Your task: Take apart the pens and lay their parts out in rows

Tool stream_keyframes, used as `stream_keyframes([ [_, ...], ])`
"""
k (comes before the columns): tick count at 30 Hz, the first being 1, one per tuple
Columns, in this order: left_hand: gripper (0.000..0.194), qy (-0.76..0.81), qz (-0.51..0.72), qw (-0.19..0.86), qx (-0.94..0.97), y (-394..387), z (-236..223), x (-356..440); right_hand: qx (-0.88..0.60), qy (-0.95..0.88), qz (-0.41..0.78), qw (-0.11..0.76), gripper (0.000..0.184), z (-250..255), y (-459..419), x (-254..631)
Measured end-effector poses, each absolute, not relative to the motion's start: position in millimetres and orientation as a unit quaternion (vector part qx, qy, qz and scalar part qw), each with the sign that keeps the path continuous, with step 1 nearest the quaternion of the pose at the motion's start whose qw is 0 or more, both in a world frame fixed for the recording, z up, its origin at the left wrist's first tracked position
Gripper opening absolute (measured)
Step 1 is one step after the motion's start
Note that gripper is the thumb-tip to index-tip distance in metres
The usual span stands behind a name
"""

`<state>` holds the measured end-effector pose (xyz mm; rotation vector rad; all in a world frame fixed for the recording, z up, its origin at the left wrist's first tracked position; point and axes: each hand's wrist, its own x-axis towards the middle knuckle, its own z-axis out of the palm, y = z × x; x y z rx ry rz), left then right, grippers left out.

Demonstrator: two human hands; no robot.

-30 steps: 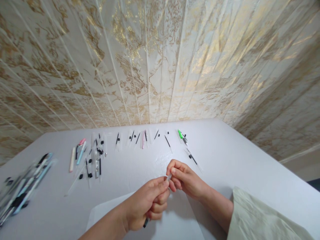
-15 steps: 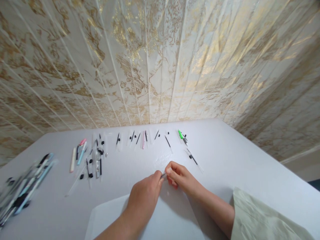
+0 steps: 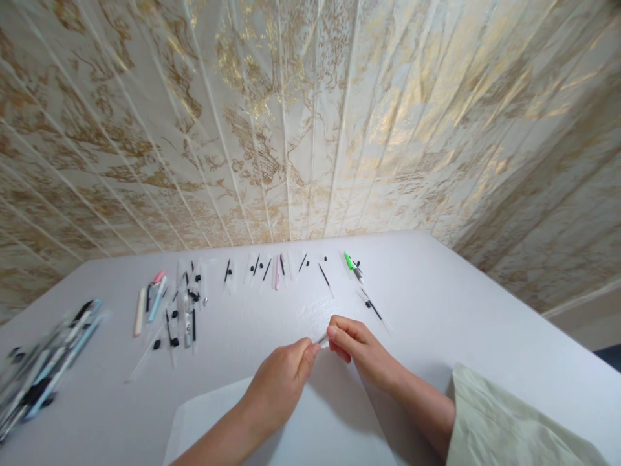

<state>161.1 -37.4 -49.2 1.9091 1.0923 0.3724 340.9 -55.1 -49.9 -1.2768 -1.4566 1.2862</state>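
Observation:
My left hand (image 3: 279,382) is closed around a slim pen (image 3: 322,340), its back turned up and its thumb toward the right. Only a short greyish piece of the pen shows between my hands; the rest is hidden in my fingers. My right hand (image 3: 363,348) pinches the pen's other end between thumb and forefinger, the remaining fingers curled below. Both hands are over a white sheet (image 3: 213,408) near the table's front edge. Beyond my right hand, a dark refill in a clear tube (image 3: 374,307) lies slanted on the table.
Along the back of the white table (image 3: 436,291) lie dark refills, small black caps, a pink pen (image 3: 277,272) and a green pen part (image 3: 348,261). Several pen parts cluster at left around a cream barrel (image 3: 140,312). A pile of pens (image 3: 58,356) lies at far left.
My left hand has rolled over, from fingers showing to its back upward, and the pen's dark lower end is now hidden. The pen lies flatter between my hands. My right hand has shifted slightly.

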Motion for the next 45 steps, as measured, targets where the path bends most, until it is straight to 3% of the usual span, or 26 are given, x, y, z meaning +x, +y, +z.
stream_keyframes([
  [6,0.046,0.327,0.074,0.806,0.488,-33.8,-40.4,158.8,-0.443,-0.640,0.515,0.359,0.043,-41.4,-53.1,353.2],
  [10,0.047,0.230,0.004,0.911,0.342,-32.3,-32.4,152.9,-0.410,-0.637,0.557,0.341,0.041,-34.7,-51.3,364.8],
  [12,0.048,0.196,-0.022,0.932,0.305,-36.4,-27.2,150.2,-0.404,-0.596,0.570,0.395,0.040,-32.5,-47.0,377.0],
  [15,0.048,0.174,-0.034,0.937,0.302,-45.2,-25.1,151.6,-0.420,-0.489,0.534,0.547,0.038,-33.1,-36.5,397.4],
  [17,0.046,0.199,0.019,0.919,0.339,-47.5,-31.7,156.6,-0.451,-0.462,0.512,0.567,0.035,-37.3,-30.3,404.1],
  [21,0.043,0.303,0.185,0.798,0.486,-40.8,-55.4,166.1,-0.569,-0.574,0.365,0.462,0.029,-51.5,-27.8,392.3],
  [26,0.045,0.345,0.191,0.715,0.577,-34.8,-69.0,167.4,-0.594,-0.734,0.141,0.296,0.019,-63.0,-30.8,369.7],
  [37,0.042,0.353,0.184,0.700,0.593,-33.6,-74.3,168.5,-0.678,-0.720,0.032,0.145,0.019,-63.4,-0.8,363.6],
  [45,0.041,0.358,0.184,0.688,0.604,-34.4,-74.4,169.0,-0.684,-0.720,0.013,0.113,0.022,-67.3,-2.7,358.8],
])
